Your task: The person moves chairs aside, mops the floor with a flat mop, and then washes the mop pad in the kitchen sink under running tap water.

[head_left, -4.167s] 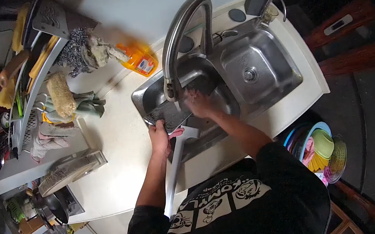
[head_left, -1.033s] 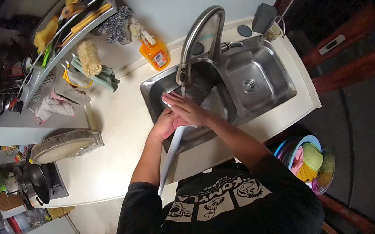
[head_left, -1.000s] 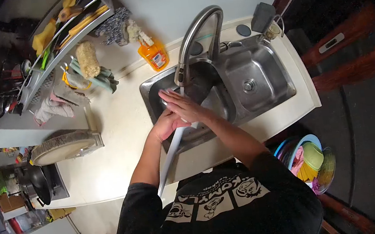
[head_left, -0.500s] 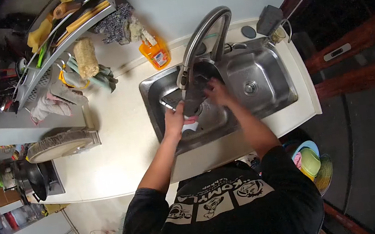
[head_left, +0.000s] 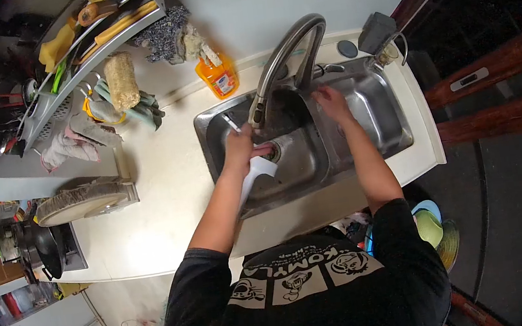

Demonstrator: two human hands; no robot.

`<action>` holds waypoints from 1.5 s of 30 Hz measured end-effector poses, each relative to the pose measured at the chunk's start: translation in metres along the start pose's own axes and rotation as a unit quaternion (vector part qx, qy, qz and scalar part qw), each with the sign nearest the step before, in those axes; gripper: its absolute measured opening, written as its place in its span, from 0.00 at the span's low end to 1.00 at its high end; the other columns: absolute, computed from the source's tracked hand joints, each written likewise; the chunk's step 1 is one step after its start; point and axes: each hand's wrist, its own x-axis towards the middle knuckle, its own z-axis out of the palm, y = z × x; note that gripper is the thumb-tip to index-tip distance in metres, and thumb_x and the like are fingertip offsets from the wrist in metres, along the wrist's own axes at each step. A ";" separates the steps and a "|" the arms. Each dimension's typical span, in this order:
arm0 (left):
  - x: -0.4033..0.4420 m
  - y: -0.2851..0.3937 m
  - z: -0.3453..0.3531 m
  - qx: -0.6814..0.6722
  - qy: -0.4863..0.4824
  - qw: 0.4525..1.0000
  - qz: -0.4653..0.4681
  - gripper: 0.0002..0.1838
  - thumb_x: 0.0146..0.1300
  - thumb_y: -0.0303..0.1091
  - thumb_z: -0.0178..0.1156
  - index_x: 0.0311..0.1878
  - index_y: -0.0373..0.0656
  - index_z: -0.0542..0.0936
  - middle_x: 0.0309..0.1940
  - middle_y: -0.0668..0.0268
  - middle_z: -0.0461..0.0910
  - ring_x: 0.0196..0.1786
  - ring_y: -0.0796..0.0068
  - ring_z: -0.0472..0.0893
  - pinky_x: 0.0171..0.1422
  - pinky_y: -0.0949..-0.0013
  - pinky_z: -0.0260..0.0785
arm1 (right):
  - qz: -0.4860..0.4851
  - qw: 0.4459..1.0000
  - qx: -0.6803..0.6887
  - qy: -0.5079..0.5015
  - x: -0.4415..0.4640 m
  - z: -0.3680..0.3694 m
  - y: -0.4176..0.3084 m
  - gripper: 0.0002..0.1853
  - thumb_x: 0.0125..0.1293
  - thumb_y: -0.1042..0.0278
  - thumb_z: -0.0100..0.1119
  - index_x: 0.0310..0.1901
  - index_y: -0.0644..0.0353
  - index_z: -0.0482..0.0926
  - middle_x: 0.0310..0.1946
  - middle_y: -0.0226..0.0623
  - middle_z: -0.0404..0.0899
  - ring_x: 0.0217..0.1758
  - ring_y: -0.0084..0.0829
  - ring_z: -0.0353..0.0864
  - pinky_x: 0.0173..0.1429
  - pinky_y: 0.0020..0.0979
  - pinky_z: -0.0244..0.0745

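My left hand [head_left: 240, 149] is closed around what looks like a kitchen knife [head_left: 258, 174] over the left basin. Its pale handle end sticks out above my fist, and the broad, bright blade slants down towards me below it. Some of my fingers reach beside the blade, close to the drain. My right hand [head_left: 334, 104] is above the divider and the right basin, fingers loosely apart, holding nothing. The tap lever [head_left: 330, 68] is just beyond it, apart from the fingers. Between my hands arches the metal faucet [head_left: 280, 50], its spout over the left basin.
The double steel sink [head_left: 371, 78] is set in a pale countertop [head_left: 172, 232]. An orange detergent bottle [head_left: 218, 77] stands behind it. To the left, a loofah [head_left: 121, 82] and cloths hang under a utensil rack [head_left: 92, 60], near a round chopping board [head_left: 87, 204].
My right hand has left the blade and moved right and away from me towards the tap lever. My left hand has turned the knife, raising its handle end and bringing the blade nearer me.
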 end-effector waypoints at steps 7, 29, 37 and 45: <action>0.013 0.008 -0.043 0.003 0.013 1.000 0.010 0.21 0.74 0.39 0.46 0.58 0.29 0.67 0.46 0.44 0.80 0.35 0.45 0.86 0.35 0.55 0.85 | 0.050 0.995 0.047 0.075 0.000 -0.028 0.000 0.30 0.63 0.53 0.65 0.58 0.70 0.76 0.52 0.54 0.80 0.55 0.47 0.80 0.60 0.40 0.72; -0.036 -0.053 -0.029 0.070 -0.017 0.997 0.039 0.19 0.69 0.25 0.48 0.62 0.37 0.65 0.47 0.50 0.80 0.34 0.56 0.86 0.35 0.58 0.84 | -0.089 0.946 0.255 -0.181 -0.142 0.084 -0.130 0.29 0.74 0.67 0.49 0.73 0.65 0.57 0.72 0.50 0.60 0.77 0.41 0.58 0.78 0.40 0.50; -0.065 -0.024 -0.051 -0.015 -0.070 0.996 0.048 0.20 0.62 0.22 0.52 0.58 0.30 0.69 0.48 0.47 0.79 0.39 0.47 0.85 0.40 0.49 0.85 | -0.287 0.948 -0.006 -0.139 -0.119 0.118 -0.125 0.25 0.72 0.65 0.49 0.68 0.60 0.67 0.71 0.46 0.64 0.72 0.48 0.64 0.76 0.45 0.53; -0.097 -0.002 -0.090 -0.043 -0.107 0.993 0.037 0.21 0.60 0.22 0.53 0.57 0.30 0.68 0.46 0.44 0.79 0.38 0.43 0.85 0.41 0.46 0.84 | 0.064 0.986 0.078 -0.130 -0.040 0.163 0.081 0.32 0.77 0.47 0.39 0.68 0.67 0.66 0.70 0.56 0.62 0.74 0.51 0.60 0.75 0.42 0.54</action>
